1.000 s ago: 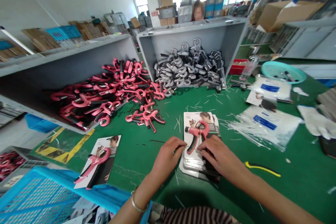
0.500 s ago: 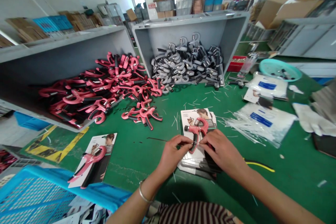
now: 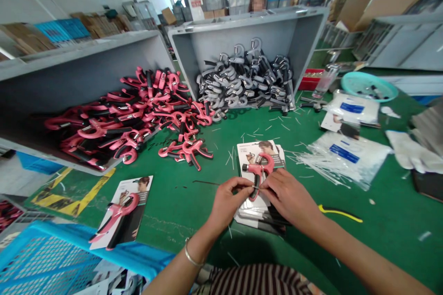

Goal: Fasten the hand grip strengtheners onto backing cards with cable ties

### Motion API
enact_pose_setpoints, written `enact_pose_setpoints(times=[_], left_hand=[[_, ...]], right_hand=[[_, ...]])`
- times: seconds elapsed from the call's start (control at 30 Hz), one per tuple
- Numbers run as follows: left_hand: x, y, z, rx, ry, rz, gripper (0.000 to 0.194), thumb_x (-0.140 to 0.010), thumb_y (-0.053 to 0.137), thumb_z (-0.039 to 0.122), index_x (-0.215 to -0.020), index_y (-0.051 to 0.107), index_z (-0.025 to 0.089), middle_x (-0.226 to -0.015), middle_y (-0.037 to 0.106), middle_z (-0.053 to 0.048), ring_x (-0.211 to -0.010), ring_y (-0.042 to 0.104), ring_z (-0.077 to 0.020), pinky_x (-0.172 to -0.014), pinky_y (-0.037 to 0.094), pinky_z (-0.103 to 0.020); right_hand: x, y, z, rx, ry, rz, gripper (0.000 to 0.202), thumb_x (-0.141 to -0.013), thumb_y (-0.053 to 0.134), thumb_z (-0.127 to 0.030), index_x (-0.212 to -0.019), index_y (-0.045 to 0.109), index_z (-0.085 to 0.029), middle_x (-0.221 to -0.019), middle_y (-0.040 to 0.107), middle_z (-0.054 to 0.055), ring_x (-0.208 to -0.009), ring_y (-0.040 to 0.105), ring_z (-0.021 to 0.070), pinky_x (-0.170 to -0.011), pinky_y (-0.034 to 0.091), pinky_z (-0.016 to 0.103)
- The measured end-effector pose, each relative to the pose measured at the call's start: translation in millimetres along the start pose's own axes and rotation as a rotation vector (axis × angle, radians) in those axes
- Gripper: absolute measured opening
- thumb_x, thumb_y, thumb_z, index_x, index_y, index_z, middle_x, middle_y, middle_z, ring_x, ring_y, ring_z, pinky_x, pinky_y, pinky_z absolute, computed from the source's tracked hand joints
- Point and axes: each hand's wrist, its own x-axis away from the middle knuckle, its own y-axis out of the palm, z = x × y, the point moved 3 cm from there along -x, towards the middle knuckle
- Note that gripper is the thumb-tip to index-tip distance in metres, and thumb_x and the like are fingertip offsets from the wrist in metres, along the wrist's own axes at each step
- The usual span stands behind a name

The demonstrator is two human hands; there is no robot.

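A red hand grip strengthener [image 3: 266, 164] with black handle covers lies on a printed backing card [image 3: 247, 151], on top of a stack of such cards. My left hand [image 3: 230, 200] pinches at the left of its handle. From the right, the closed fingertips of my right hand [image 3: 285, 193] meet it. A thin white cable tie [image 3: 255, 187] crosses the handle between both sets of fingertips; its ends are hidden by my fingers. To the left, another red grip strengthener [image 3: 119, 214] rests on its own card.
Tipped grey crates hold red grip strengtheners [image 3: 138, 110] and grey ones [image 3: 238, 78]. Loose white cable ties [image 3: 321, 163] spill from a plastic bag [image 3: 360, 156]. A yellow-and-black tool handle [image 3: 341, 212] lies right, a blue basket [image 3: 44, 258] lower left. A person [image 3: 258, 0] is behind the crates.
My right fingertips have shifted slightly left, closer to my left fingertips at the handle. More of the yellow-and-black tool handle shows. The view has shifted a little.
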Motion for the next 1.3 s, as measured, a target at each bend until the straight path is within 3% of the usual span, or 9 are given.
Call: enact_pose_setpoints(times=[0.3, 0.43, 0.57, 0.73, 0.83, 0.93, 1.13, 1.2, 1.3], left_hand=[[-1, -4.0, 2, -0.161, 0.113, -0.08, 0.014, -0.087, 0.065, 0.029, -0.092, 0.071, 0.016, -0.084, 0.072, -0.004, -0.078, 0.064, -0.0168, -0.074, 0.048, -0.026], [6, -6.5, 22, -0.567, 0.375, -0.131, 0.02, -0.097, 0.05, 0.026, -0.098, 0.068, 0.018, -0.093, 0.069, -0.006, -0.089, 0.061, -0.0196, -0.084, 0.046, -0.033], [12, -1.3, 42, -0.975, 0.542, -0.142, 0.021, -0.096, 0.043, 0.019, -0.089, 0.063, 0.015, -0.085, 0.063, -0.009, -0.084, 0.055, -0.023, -0.08, 0.043, -0.039], [16, 0.0, 44, -0.805, 0.529, -0.1, 0.021, -0.098, 0.043, 0.019, -0.084, 0.059, 0.018, -0.081, 0.063, -0.005, -0.081, 0.055, -0.0199, -0.08, 0.045, -0.037], [20, 2.0, 27, -0.705, 0.493, -0.076, 0.013, -0.096, 0.052, 0.023, -0.105, 0.06, 0.019, -0.101, 0.066, -0.007, -0.098, 0.057, -0.0213, -0.091, 0.046, -0.039], [20, 3.5, 4, -0.707, 0.497, 0.024, 0.044, -0.087, 0.066, 0.026, -0.127, 0.049, 0.018, -0.13, 0.056, -0.014, -0.122, 0.05, -0.0262, -0.104, 0.042, -0.047], [13, -0.3, -24, -0.709, 0.518, 0.184, 0.017, -0.095, 0.052, 0.019, -0.111, 0.056, 0.018, -0.125, 0.059, -0.014, -0.122, 0.054, -0.0237, -0.104, 0.044, -0.047], [14, -3.3, -21, -0.69, 0.475, 0.181, 0.016, -0.095, 0.053, 0.02, -0.11, 0.056, 0.018, -0.124, 0.059, -0.014, -0.122, 0.054, -0.0235, -0.105, 0.044, -0.046], [17, -12.4, -10, -0.606, 0.372, 0.054, 0.016, -0.093, 0.056, 0.022, -0.108, 0.059, 0.019, -0.128, 0.058, -0.013, -0.123, 0.054, -0.0225, -0.105, 0.043, -0.043]], right_hand=[[-5, 2, -4, -0.147, 0.013, 0.044, 0.008, -0.093, 0.061, -0.022, -0.085, 0.061, -0.019, -0.088, 0.066, 0.004, -0.09, 0.056, 0.0228, -0.084, 0.043, 0.036], [-7, 2, -3, -0.213, 0.082, 0.05, 0.008, -0.09, 0.066, -0.027, -0.091, 0.062, -0.02, -0.092, 0.067, 0.004, -0.092, 0.058, 0.023, -0.085, 0.044, 0.037], [-9, 3, -6, -0.207, 0.009, 0.035, 0.007, -0.094, 0.06, -0.027, -0.093, 0.063, -0.02, -0.093, 0.068, 0.005, -0.093, 0.057, 0.0236, -0.087, 0.043, 0.038], [-6, 2, -6, -0.209, -0.031, 0.052, 0.008, -0.093, 0.058, -0.022, -0.086, 0.062, -0.02, -0.093, 0.064, 0.007, -0.093, 0.055, 0.0236, -0.087, 0.043, 0.039], [-4, -1, -4, -0.343, -0.021, 0.098, 0.005, -0.092, 0.059, -0.02, -0.087, 0.06, -0.021, -0.092, 0.063, 0.005, -0.094, 0.054, 0.0223, -0.089, 0.042, 0.039], [-4, 1, -2, -0.556, -0.014, 0.106, 0.007, -0.093, 0.058, -0.02, -0.086, 0.059, -0.022, -0.095, 0.065, 0.003, -0.099, 0.055, 0.0209, -0.093, 0.04, 0.038], [-3, 14, 4, -0.638, -0.004, 0.066, 0.013, -0.096, 0.054, -0.022, -0.087, 0.063, -0.022, -0.092, 0.067, 0.002, -0.099, 0.053, 0.02, -0.093, 0.041, 0.038], [5, 13, 8, -0.597, -0.003, 0.057, 0.016, -0.097, 0.051, -0.022, -0.087, 0.063, -0.022, -0.093, 0.069, 0.003, -0.102, 0.053, 0.0211, -0.093, 0.042, 0.039], [37, 5, 32, -0.451, 0.077, 0.129, 0.017, -0.098, 0.049, -0.029, -0.092, 0.064, -0.024, -0.104, 0.07, 0.006, -0.109, 0.052, 0.0247, -0.096, 0.041, 0.044]])
